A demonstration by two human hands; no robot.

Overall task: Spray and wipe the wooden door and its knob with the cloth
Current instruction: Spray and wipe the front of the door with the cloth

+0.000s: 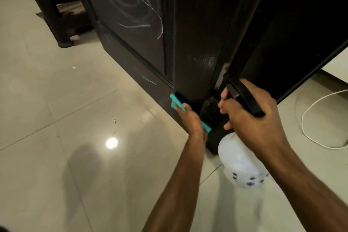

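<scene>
At the lower edge of the wooden door [190, 47], with left hand [190, 118] pressing the cloth [177, 102] flat and right hand [252, 118] gripping the spray bottle [239, 165], wipe in overlapping strokes

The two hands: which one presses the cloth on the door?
The left hand presses the teal cloth against the door; the right hand grips the spray bottle.
</scene>
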